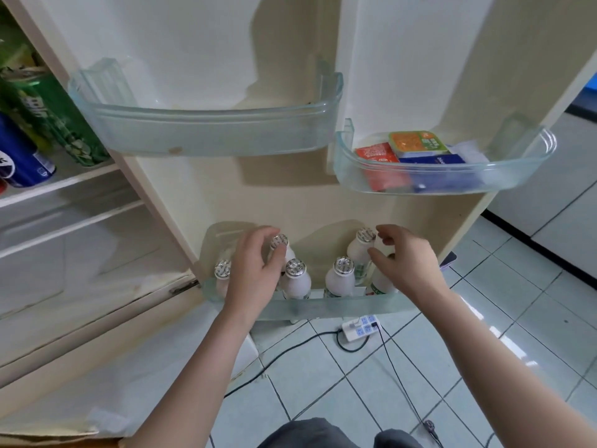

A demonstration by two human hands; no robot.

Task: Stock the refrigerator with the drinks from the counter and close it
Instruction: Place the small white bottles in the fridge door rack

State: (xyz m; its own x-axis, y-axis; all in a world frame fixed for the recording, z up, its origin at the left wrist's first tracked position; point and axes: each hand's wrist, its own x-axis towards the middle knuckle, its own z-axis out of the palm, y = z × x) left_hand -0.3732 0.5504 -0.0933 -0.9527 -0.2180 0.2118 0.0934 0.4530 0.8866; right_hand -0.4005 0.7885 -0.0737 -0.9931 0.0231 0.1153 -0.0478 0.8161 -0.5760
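The left hand (255,266) curls its thumb and fingers round the neck of a small white foil-capped drink bottle (280,242). This bottle stands at the back left of the clear plastic bottom door shelf (323,307) on the open cream refrigerator door (200,33). The right hand (407,263) is just beside a second white foil-capped bottle (363,245) at the shelf's back right. Its thumb tip lies against the bottle and its fingers are loosely bent, apart from the cap; whether it grips cannot be told. Other white bottles (339,279) stand along the shelf's front edge.

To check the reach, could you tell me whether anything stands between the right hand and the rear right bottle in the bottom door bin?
Nothing visible does: the right hand sits directly beside the rear right bottle, its thumb close to the bottle's side.
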